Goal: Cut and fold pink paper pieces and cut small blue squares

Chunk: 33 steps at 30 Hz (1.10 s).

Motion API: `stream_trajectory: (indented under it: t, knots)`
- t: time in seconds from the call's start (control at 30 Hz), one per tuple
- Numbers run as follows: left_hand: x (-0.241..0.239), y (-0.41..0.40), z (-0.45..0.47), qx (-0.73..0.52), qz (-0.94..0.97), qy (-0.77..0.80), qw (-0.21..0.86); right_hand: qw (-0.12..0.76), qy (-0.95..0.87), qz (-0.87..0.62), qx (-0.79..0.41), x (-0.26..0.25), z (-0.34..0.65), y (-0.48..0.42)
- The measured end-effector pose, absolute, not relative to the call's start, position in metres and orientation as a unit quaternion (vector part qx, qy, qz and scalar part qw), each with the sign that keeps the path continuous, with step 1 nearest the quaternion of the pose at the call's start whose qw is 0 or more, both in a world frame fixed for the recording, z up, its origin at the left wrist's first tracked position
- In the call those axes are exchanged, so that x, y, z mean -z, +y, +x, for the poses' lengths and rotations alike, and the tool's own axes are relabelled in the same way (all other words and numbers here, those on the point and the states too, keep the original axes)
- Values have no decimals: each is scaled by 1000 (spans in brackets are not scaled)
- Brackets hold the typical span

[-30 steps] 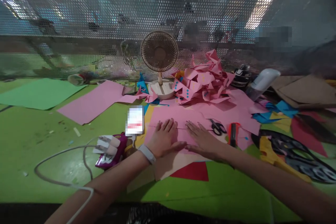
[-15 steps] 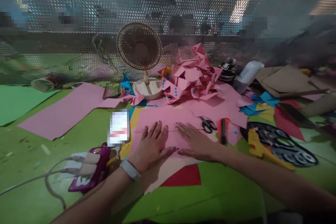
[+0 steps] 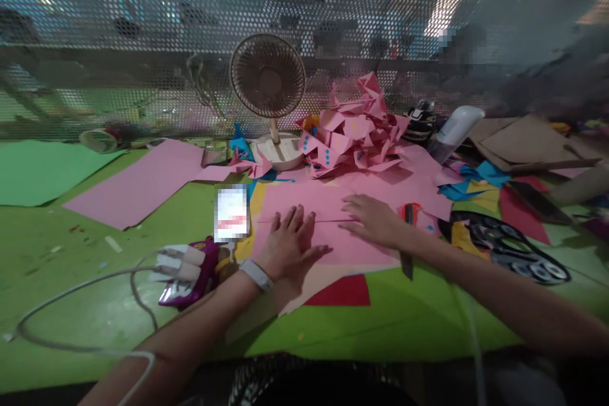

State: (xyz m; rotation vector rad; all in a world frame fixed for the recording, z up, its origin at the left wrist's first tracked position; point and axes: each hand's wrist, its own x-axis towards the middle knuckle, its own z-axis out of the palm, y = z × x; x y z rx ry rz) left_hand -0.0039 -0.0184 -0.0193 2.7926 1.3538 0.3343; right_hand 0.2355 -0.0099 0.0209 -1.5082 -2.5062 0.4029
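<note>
Fingers [image 3: 288, 222] spread flat, left hand [image 3: 288, 250] and right hand [image 3: 375, 222] pressing pink paper [image 3: 304, 198], gripping nothing; likely light, floppy, quick to crease; best pinched at an edge.

The right hand [image 3: 375, 222] covers part of the orange cutter [image 3: 412, 209].

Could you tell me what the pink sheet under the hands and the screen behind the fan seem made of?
Pink sheet: likely matte paper; thin, flat, shows a straight fold line. Screen: probably metal; greyish sheen, punched with regular round holes.
</note>
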Motion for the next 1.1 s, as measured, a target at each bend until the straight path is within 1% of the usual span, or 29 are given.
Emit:
stream_trajectory:
  t: [0.03, 0.07, 0.1, 0.2, 0.33, 0.43, 0.57, 0.83, 1.1]
  knots:
    - [20, -18, -4, -110, 895, 432, 9, 103, -812, -538, -202, -24, 226, 0]
    - [21, -18, -4, -110, 895, 432, 10, 89, -772, -556, -296, -24, 216, 10]
    - [22, -18, -4, -107, 895, 433, 12, 71, -757, -553, -340, -23, 207, 19]
    - [22, -18, -3, -89, 894, 439, 19, 33, -727, -533, -432, -12, 193, 40]
    - [21, -17, -2, -79, 894, 441, 17, 20, -687, -516, -511, 0, 193, 51]
    - [20, -17, -2, -77, 891, 448, 21, 26, -665, -520, -536, 2, 194, 54]
    - [19, -17, -2, -80, 892, 445, 13, 25, -645, -540, -540, 1, 202, 57]
    - [16, -18, -1, -86, 898, 431, -13, -1, -612, -600, -515, 2, 271, 52]
    - [17, -18, -2, -87, 897, 432, -26, 8, -598, -621, -507, -1, 315, 37]
